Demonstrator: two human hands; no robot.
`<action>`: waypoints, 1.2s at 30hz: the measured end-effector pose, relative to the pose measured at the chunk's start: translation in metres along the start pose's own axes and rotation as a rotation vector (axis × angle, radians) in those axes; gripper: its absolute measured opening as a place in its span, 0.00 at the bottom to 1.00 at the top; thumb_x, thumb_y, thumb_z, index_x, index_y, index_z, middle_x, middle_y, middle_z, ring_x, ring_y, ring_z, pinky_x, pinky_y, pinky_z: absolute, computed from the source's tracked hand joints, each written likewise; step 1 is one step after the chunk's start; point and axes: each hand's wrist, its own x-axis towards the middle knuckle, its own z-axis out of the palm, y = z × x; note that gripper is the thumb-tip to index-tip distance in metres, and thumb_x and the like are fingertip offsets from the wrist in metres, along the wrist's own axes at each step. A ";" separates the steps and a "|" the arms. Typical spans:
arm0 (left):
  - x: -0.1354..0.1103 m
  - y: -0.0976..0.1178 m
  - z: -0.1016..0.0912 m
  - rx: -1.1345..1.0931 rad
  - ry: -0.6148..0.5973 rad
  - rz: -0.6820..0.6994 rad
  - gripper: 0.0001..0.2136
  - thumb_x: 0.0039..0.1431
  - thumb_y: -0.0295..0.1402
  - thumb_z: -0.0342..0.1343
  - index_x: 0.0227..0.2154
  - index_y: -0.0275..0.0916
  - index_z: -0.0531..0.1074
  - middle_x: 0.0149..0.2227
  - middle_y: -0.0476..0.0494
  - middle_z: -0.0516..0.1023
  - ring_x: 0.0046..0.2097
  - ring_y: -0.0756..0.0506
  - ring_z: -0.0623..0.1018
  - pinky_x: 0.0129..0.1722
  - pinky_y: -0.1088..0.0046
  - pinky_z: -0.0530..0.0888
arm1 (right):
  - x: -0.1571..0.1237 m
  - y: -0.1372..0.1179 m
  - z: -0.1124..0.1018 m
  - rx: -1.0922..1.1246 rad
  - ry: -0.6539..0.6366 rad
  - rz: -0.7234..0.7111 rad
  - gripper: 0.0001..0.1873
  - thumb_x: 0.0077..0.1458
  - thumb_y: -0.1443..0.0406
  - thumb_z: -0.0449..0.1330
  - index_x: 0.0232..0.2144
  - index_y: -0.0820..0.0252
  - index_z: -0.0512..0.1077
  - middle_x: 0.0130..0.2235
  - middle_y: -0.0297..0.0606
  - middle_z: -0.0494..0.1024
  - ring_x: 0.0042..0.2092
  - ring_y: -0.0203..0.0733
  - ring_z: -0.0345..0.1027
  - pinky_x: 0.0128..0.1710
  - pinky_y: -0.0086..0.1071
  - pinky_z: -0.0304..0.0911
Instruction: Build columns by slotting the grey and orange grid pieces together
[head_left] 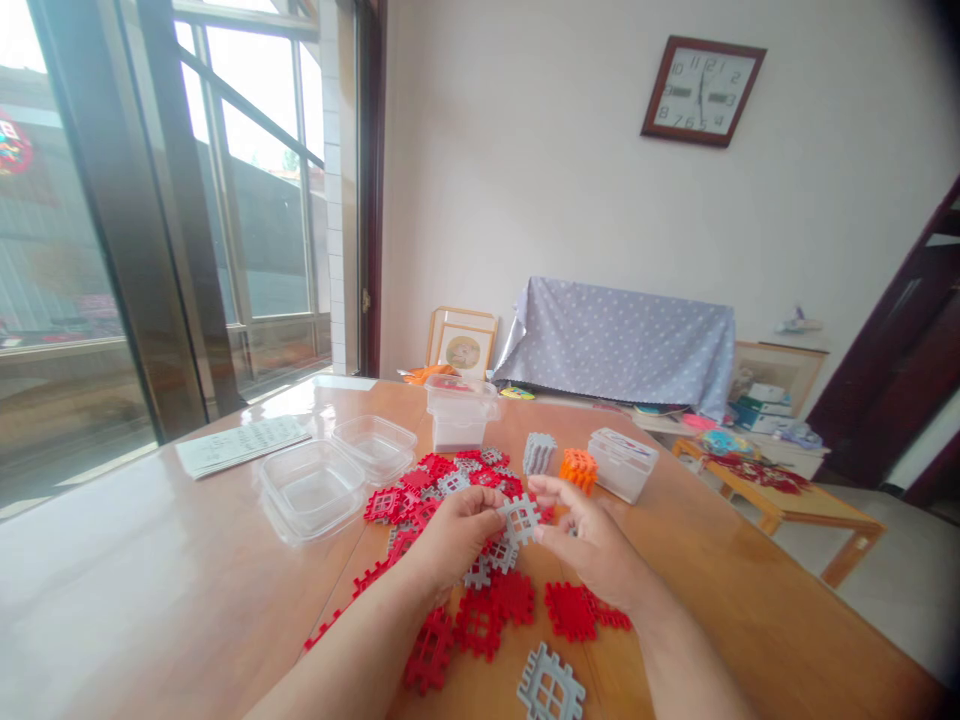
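Observation:
Above a wooden table (pixel 150 560), my left hand (pixel 454 535) and my right hand (pixel 589 540) both pinch a grey waffle-grid tile (pixel 520 518) held between them. Under and around the hands lies a heap of red tiles (pixel 450 480) mixed with grey ones. More red tiles (pixel 525 610) lie nearer to me, and a single grey tile (pixel 551 688) rests at the near edge. Behind the heap stand a grey built cube (pixel 538 453) and an orange built cube (pixel 578 468).
Two clear plastic lids or trays (pixel 311 490) lie left of the heap, next to a printed sheet (pixel 244 443). A clear box (pixel 459 412) stands behind, a white box (pixel 622 463) to the right. A low wooden table (pixel 780 495) stands on the floor beyond.

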 end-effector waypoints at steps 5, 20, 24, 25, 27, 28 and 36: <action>-0.001 0.000 0.000 -0.004 -0.019 -0.016 0.12 0.50 0.37 0.64 0.34 0.36 0.73 0.28 0.48 0.75 0.28 0.51 0.72 0.31 0.74 0.66 | -0.006 -0.002 -0.004 -0.223 -0.087 -0.138 0.38 0.50 0.66 0.65 0.63 0.48 0.65 0.64 0.40 0.66 0.64 0.52 0.59 0.61 0.46 0.60; 0.007 -0.003 -0.005 0.240 0.106 0.196 0.16 0.58 0.44 0.61 0.43 0.38 0.71 0.36 0.46 0.77 0.37 0.47 0.75 0.36 0.73 0.69 | 0.003 0.011 -0.036 -0.277 0.204 -0.025 0.27 0.52 0.57 0.67 0.55 0.54 0.73 0.48 0.41 0.77 0.49 0.49 0.71 0.51 0.43 0.66; 0.011 -0.006 -0.011 0.340 0.152 0.220 0.14 0.58 0.43 0.60 0.39 0.38 0.72 0.34 0.47 0.76 0.34 0.48 0.73 0.35 0.73 0.68 | -0.001 0.001 -0.051 -0.191 0.220 0.041 0.28 0.54 0.55 0.65 0.56 0.57 0.72 0.47 0.41 0.77 0.48 0.48 0.72 0.52 0.44 0.67; 0.012 -0.006 -0.011 0.356 0.161 0.227 0.14 0.58 0.43 0.60 0.39 0.38 0.72 0.33 0.47 0.76 0.34 0.48 0.73 0.34 0.73 0.68 | -0.002 -0.002 -0.054 -0.178 0.200 0.057 0.28 0.54 0.55 0.65 0.56 0.57 0.72 0.47 0.41 0.78 0.48 0.48 0.72 0.51 0.43 0.67; 0.011 -0.006 -0.011 0.373 0.172 0.236 0.14 0.58 0.44 0.59 0.38 0.38 0.72 0.32 0.49 0.75 0.32 0.49 0.71 0.33 0.73 0.67 | -0.003 -0.005 -0.061 -0.175 0.157 0.083 0.28 0.54 0.56 0.65 0.55 0.58 0.72 0.47 0.42 0.78 0.48 0.48 0.72 0.51 0.43 0.67; 0.011 -0.006 -0.010 0.379 0.174 0.239 0.14 0.58 0.44 0.59 0.38 0.38 0.72 0.31 0.49 0.74 0.31 0.49 0.70 0.32 0.74 0.66 | -0.003 -0.004 -0.065 -0.182 0.135 0.093 0.28 0.54 0.56 0.65 0.55 0.58 0.72 0.48 0.42 0.78 0.48 0.48 0.72 0.51 0.43 0.67; 0.008 -0.002 -0.006 0.516 0.175 0.262 0.11 0.60 0.42 0.56 0.38 0.39 0.72 0.31 0.49 0.74 0.32 0.48 0.71 0.33 0.74 0.67 | 0.005 0.067 -0.097 -0.239 -0.100 0.165 0.31 0.48 0.54 0.69 0.54 0.56 0.75 0.55 0.44 0.76 0.56 0.54 0.69 0.58 0.46 0.62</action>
